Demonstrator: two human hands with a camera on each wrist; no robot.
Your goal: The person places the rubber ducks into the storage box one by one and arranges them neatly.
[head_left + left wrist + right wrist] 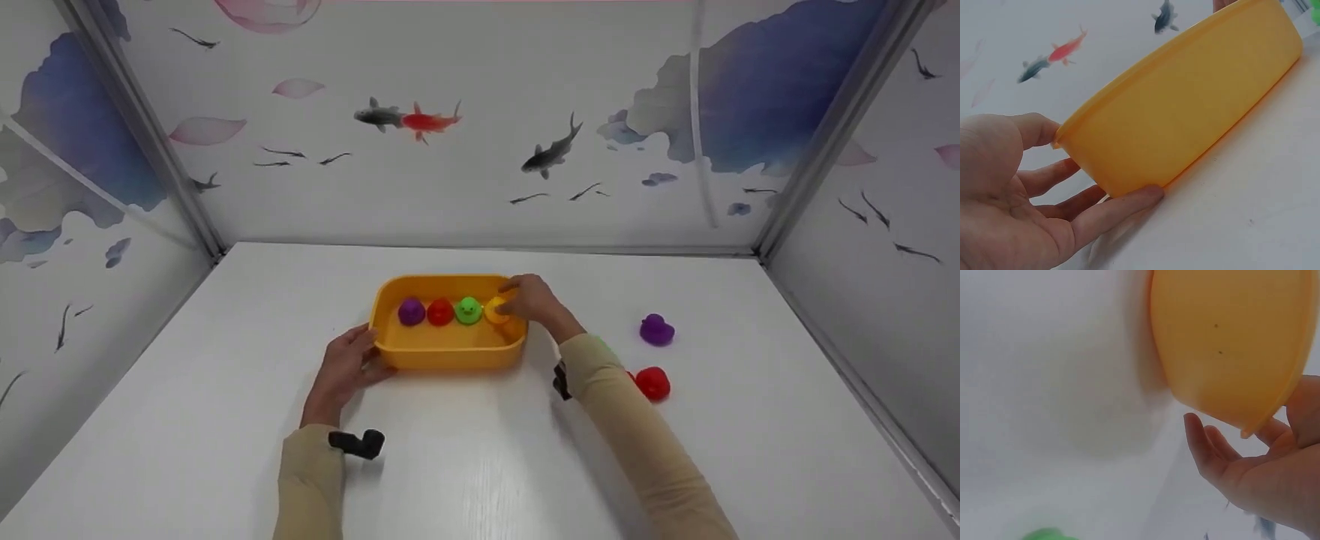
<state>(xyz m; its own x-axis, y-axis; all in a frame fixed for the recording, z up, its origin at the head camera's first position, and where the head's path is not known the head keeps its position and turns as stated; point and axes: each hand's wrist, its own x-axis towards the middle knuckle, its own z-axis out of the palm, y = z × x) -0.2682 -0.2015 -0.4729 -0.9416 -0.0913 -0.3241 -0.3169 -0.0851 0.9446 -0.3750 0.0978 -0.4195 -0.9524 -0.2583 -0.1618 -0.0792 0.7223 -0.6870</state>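
Observation:
A yellow plastic basin [450, 359] stands on the table. My left hand [349, 365] grips its left end, fingers against the rim and side, as the left wrist view shows at the basin wall [1174, 101]. Inside stand a purple duck [411, 311], a red duck [440, 312], a green duck [469, 310] and a yellow duck [494, 312] in a row. Reaching over the right rim, my right hand [534, 300] pinches the yellow duck, whose right side is partly covered. In the right wrist view the basin wall hides those fingertips; other fingers [1202, 444] stay outside.
To the right on the white table [450, 450] lie another purple duck [657, 330] and a red duck [654, 383]. Something green [604, 346] is mostly hidden behind the right sleeve. Printed panels [480, 187] enclose the table at the back and sides.

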